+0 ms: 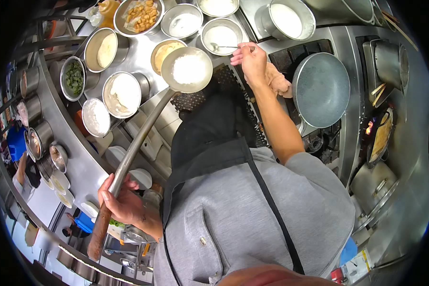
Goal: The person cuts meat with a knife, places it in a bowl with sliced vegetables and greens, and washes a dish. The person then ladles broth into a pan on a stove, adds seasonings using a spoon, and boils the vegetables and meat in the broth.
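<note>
My left hand is wrapped round the handle of a long ladle near its brown grip. The wide ladle bowl, held level in front of me, has white contents that look like powder or glare. In my right hand the fingers pinch a small metal spoon. Its tip reaches into a round metal bowl of white powder. Just left of that bowl stands a metal bowl with a yellowish substance.
A grey wok sits on the stove to my right, beside a pinkish cloth. Flame shows near a pan of flat food. Metal containers hold greens, fried pieces and white powder. Other people are at far left.
</note>
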The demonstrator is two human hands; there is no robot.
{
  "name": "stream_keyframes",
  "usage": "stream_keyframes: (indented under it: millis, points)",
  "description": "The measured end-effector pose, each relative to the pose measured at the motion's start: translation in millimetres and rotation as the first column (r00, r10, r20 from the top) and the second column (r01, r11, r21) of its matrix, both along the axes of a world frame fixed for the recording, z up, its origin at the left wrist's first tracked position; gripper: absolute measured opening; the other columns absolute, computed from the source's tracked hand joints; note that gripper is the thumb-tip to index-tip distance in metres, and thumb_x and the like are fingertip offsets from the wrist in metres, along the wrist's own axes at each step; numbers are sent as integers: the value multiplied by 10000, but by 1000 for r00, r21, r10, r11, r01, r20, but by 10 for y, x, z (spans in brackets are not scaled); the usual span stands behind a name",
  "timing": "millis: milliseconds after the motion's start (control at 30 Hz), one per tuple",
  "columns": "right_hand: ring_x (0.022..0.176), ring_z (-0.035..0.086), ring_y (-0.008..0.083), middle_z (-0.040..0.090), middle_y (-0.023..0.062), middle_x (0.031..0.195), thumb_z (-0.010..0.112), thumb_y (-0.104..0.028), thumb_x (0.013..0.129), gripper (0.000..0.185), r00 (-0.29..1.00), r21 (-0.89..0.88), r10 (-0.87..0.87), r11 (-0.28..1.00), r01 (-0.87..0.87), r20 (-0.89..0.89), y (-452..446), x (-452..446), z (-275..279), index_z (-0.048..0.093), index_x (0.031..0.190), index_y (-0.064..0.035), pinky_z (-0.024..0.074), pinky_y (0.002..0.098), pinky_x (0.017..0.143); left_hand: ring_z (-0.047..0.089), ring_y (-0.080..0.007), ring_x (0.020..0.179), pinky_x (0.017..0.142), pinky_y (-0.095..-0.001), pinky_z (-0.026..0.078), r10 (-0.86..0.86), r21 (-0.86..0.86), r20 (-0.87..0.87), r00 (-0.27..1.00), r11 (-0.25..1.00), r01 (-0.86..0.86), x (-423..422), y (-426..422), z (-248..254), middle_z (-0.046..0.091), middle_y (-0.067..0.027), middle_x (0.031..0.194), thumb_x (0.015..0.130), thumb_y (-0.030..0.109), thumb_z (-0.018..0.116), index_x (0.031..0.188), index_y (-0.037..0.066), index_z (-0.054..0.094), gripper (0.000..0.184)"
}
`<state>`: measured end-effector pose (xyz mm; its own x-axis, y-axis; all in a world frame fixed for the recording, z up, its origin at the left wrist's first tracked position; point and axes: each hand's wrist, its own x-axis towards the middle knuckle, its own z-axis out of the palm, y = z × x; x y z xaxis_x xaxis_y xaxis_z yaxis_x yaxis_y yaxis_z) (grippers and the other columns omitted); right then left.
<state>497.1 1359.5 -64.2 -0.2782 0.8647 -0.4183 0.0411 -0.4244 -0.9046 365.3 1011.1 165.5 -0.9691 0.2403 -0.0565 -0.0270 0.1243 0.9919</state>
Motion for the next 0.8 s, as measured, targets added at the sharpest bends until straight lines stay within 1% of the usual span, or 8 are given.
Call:
stream_keyframes:
  millis: [267, 467, 533, 600, 700, 733, 767, 800]
  points:
    - [563, 627, 211, 616, 157, 721, 508, -67, 945, 167, 945, -132, -191, 978, 161, -267, 94, 125, 183, 572, 952, 88, 549, 295, 492, 645, -247, 554, 487, -300, 526, 66, -66, -32, 997, 996, -68, 60, 76, -11, 662, -261, 778, 961, 320, 469, 1068, -94, 582, 442]
    - [565, 627, 196, 628, 143, 743, 543, -121, 961, 221, 935, 49, -14, 998, 33, -355, 71, 324, 862, 589, 989, 93, 547, 289, 503, 652, -275, 577, 473, -327, 538, -1, -13, -14, 1000, 1000, 1, 16, 321, -98, 650, -272, 834, 961, 301, 484, 1060, -110, 577, 433]
    - [571, 627, 188, 626, 136, 751, 541, -143, 970, 239, 979, 192, 14, 981, 26, -204, 140, 273, 721, 595, 1018, 85, 554, 295, 522, 658, -263, 594, 509, -309, 523, -68, -3, -10, 998, 998, 68, -14, 411, -118, 655, -262, 792, 970, 333, 471, 1070, -101, 582, 458]
    - [591, 634, 174, 624, 138, 765, 575, -189, 959, 311, 989, 109, 65, 993, -50, -134, 214, 316, 439, 564, 1096, 90, 561, 296, 556, 660, -265, 596, 508, -307, 528, -139, 22, -41, 989, 990, 140, -45, 415, -133, 655, -262, 792, 965, 324, 472, 1069, -106, 580, 455]
    - [682, 650, 244, 639, 141, 775, 627, -235, 905, 338, 820, 426, -18, 861, -278, 572, -170, 621, 694, 575, 1089, 43, 524, 358, 626, 656, -266, 587, 505, -305, 531, -254, 77, -71, 964, 963, 260, -113, 345, -113, 654, -267, 792, 963, 319, 471, 1070, -113, 576, 458]
    - [719, 651, 274, 643, 142, 778, 636, -244, 886, 320, 748, 587, -165, 733, -343, 642, -375, 789, 737, 595, 1066, 17, 506, 379, 650, 652, -275, 584, 501, -323, 539, -316, 117, -75, 946, 939, 323, -109, 318, -118, 647, -279, 798, 963, 306, 475, 1066, -119, 579, 449]
    - [757, 630, 331, 644, 132, 776, 619, -229, 874, 215, 755, 636, -141, 648, -419, 641, -596, 925, 942, 645, 951, -29, 476, 401, 669, 648, -284, 581, 496, -340, 547, -379, 162, -83, 922, 908, 387, -95, 305, -121, 639, -291, 803, 962, 292, 479, 1062, -125, 583, 441]
    - [726, 640, 298, 648, 133, 760, 607, -219, 879, 195, 770, 576, -15, 673, -464, 637, -890, 1032, 1175, 676, 876, -36, 483, 381, 653, 647, -277, 574, 500, -341, 548, -417, 165, -72, 906, 891, 423, -19, 346, -120, 639, -280, 790, 959, 261, 494, 1061, -123, 596, 411]
